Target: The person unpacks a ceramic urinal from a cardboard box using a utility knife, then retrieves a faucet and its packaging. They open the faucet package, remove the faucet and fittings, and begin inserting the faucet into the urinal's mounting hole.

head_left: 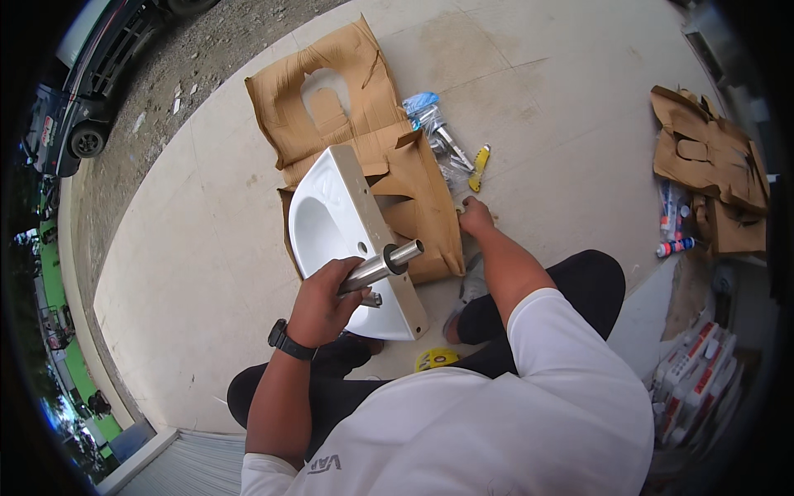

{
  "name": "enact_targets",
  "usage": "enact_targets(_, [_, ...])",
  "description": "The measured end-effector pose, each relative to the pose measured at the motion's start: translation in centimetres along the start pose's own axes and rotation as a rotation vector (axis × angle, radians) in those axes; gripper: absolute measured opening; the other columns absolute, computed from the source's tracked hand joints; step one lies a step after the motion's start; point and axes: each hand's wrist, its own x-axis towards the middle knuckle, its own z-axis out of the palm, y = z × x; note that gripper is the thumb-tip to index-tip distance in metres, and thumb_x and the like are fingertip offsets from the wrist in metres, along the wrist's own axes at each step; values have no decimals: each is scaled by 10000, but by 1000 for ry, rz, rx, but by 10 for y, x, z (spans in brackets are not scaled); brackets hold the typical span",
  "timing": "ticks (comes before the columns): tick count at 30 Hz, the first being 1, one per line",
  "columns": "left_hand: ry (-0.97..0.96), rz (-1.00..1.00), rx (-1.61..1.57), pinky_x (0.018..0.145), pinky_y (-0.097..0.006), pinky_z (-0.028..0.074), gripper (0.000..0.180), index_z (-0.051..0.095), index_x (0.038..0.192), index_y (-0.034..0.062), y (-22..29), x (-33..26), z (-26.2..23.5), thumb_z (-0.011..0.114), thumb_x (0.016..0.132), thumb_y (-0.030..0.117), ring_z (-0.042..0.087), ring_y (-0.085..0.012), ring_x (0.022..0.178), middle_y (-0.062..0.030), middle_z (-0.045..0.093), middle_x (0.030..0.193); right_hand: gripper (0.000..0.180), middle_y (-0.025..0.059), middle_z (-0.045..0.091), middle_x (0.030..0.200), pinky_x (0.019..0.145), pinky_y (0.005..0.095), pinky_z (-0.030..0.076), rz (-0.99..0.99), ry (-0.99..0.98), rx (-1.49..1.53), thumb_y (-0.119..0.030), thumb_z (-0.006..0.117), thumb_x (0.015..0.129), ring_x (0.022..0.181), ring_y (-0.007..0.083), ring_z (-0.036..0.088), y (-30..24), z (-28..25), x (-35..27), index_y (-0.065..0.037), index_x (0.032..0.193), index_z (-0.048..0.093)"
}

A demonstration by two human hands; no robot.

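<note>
One white sink (327,227) here, sitting tilted on a flattened piece of cardboard (364,124) on the concrete floor (207,248), with its flat back edge facing the person. Left hand (324,302) is wrapped tight around one metal tube (382,266), which pokes out over that back edge toward the right. Black watch (281,337) on that wrist.

Right hand (475,217) is stretched out and down on the floor just past the cardboard's right edge. Can't tell whether its grip is closed on anything, the fingers are hidden from this angle.

Just beyond that hand: one yellow-handled tool (480,165) and a clear plastic bag of fittings (438,136) with a bit of blue on it, lying next to each other. One yellow tape measure (436,358) by the person's knee, right under the sink's near corner.

Off to the right, well apart, there's a second cardboard pile (711,157) with a couple of tubes (674,245) beside it, and a stack of boxes (699,364) at the lower right.

Lots of bare concrete to the left of the sink, up to the slab's curved edge where gravel starts. One dark car (78,99) parked past it.
</note>
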Motion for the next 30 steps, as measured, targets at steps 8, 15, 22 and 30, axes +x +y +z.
enact_targets(8, [86,-82,38,803,-421,567,394,628,1251,4,-25,25,-8,750,887,93,718,-372,928,-206,710,1046,343,197,632,1207,932,474,524,-56,167,62,-195,780,837,1142,410,636,0,24,23,-64,1122,643])
enact_targets(15, [196,-196,151,783,-390,560,441,609,1273,-46,-51,7,-25,754,891,119,725,-330,844,-233,721,963,347,200,724,1108,922,446,540,56,221,212,-201,767,838,1066,379,695,-8,-24,0,-58,1132,650])
enact_targets(22, [193,-204,196,829,-461,563,421,641,1241,21,-56,-19,-19,744,883,217,717,-388,931,-220,736,1013,354,132,707,958,578,323,541,-172,163,559,-87,630,939,703,173,696,-35,-112,-42,-83,1293,614])
enact_targets(30, [161,-146,213,845,-507,539,336,653,1174,96,-52,-54,-19,708,894,274,694,-384,959,-167,730,987,443,88,633,1007,526,279,532,-377,-253,817,-14,448,924,641,171,665,-108,-129,-151,-68,1343,581])
